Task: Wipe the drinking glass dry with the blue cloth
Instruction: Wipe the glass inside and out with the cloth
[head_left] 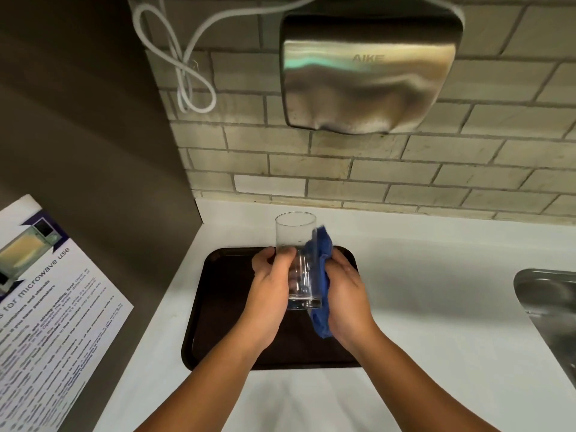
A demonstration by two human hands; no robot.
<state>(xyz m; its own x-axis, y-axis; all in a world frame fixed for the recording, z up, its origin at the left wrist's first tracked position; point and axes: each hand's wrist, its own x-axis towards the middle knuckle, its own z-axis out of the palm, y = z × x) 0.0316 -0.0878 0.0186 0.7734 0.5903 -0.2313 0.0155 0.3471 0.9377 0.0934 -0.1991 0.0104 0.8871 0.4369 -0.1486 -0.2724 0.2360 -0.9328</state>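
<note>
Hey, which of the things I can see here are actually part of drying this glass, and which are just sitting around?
In use:
clear tall drinking glass, in the left hand
crumpled blue cloth, in the right hand

Just there:
dark brown plastic tray
steel wall hand dryer
steel sink
printed microwave notice

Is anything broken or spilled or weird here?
Nothing looks broken or spilled. The glass is whole in the left hand. The only untidy thing is the white cord, dangling in a loose loop beside the dryer.
</note>
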